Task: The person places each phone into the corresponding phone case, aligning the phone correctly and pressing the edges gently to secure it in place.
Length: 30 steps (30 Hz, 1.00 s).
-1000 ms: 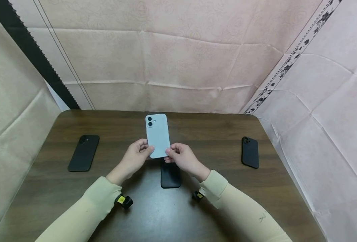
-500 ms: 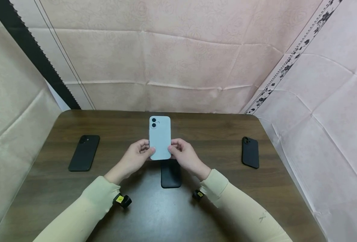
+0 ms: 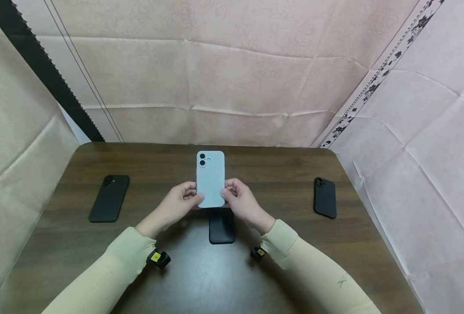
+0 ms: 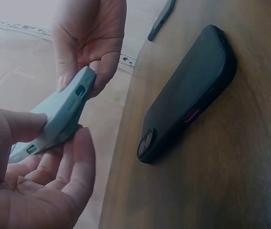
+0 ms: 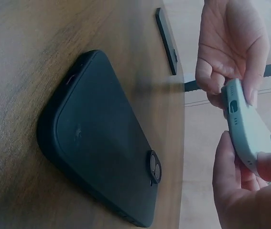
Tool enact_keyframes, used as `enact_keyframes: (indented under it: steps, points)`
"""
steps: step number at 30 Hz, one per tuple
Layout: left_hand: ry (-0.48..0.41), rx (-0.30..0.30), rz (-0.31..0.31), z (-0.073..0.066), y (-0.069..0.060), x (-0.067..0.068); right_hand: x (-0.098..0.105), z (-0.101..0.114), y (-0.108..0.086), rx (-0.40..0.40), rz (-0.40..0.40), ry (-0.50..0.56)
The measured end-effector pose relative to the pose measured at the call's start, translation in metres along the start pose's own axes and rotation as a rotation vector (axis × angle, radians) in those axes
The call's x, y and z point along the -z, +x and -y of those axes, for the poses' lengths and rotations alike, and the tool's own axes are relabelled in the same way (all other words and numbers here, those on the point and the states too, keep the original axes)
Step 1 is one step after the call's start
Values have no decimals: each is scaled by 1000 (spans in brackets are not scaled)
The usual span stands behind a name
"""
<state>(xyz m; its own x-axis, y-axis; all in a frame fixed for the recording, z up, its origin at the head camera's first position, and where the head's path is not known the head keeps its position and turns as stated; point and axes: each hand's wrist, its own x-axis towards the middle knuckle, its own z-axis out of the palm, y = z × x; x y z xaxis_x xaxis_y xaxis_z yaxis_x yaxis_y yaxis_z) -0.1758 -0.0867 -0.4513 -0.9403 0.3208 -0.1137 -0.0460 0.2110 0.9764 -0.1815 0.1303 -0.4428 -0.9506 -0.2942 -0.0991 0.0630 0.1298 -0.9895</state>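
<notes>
While its twin lenses sit at the far end, the light-blue phone [image 3: 210, 174] is held off the table, back face up, above the middle of the scene — its port end turned toward the person. The left hand [image 3: 175, 205] pinches the near left corner, thumb pressed on the back and fingers curled at the edge and underneath. The right hand [image 3: 242, 203] mirrors that at the near right corner, thumb likewise on the back, so both grips are narrow and filled by the phone's thickness. Its near edge shows a port opening with small holes to either side; whether that edge belongs to a fitted case, the dim wrist views hardly settle.

Below the hands lies the central black phone [image 3: 221, 229], back up on the table, its far end hidden from the head view behind the light-blue one; the wrist views show two lenses there. Well apart lie the left black phone [image 3: 109, 199], slanted, and the smaller-looking right black phone [image 3: 325, 198], both lens end away. All three rest on the brown wood-grain table [image 3: 275, 170]. Pale sleeves [image 3: 110, 268] cover the forearms — beyond the table hangs a creased, patterned cloth [image 3: 232, 78].
</notes>
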Motion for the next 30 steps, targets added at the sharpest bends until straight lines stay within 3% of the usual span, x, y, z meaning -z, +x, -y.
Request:
enact_keyframes:
  steps: [15,22,30]
  points:
    - [15,56,53,1,-1,2,-2,-4,1,14,-47,10]
    - [-24,25,57,1,-2,-1,-2,-6,2,6,-64,-11]
    - [19,-15,31,1,-3,-3,-3,-7,4,6,-67,-25]
